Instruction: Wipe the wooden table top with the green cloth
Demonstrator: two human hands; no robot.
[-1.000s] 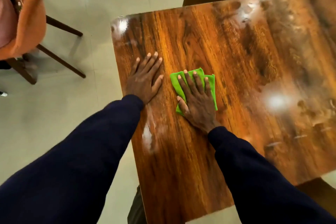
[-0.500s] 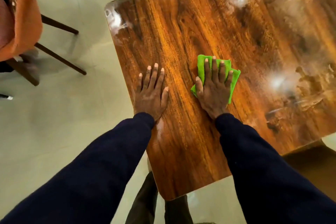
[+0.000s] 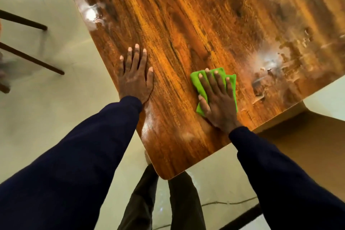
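Nearest the camera, at six o'clock, the person's two trouser legs (image 3: pixel 166 203) stand on the pale floor (image 3: pixel 37 117) just behind the near corner of the wooden table top (image 3: pixel 186 33). Two dark blue sleeves (image 3: pixel 74 164) reach up from the lower corners of the view onto the wood.

At the middle of the frame the left hand (image 3: pixel 135 78) lies flat on the table near its nine o'clock edge, palm down, fingers extended and slightly apart, holding nothing. At about three o'clock from it, well apart, the right hand (image 3: pixel 217 97) presses flat on the green cloth (image 3: pixel 200 84), fingers spread over it and thumb on its near edge. The folded cloth sits on the table near the edge that faces four o'clock, green showing past the fingertips and on both sides of the hand.

Beyond the cloth, towards two o'clock, the glossy surface carries pale smears and streaks (image 3: pixel 270 61). Another whitish patch (image 3: pixel 91 15) lies near the far corner at eleven o'clock. At nine o'clock, off the table, dark chair legs (image 3: pixel 31 59) cross the floor.
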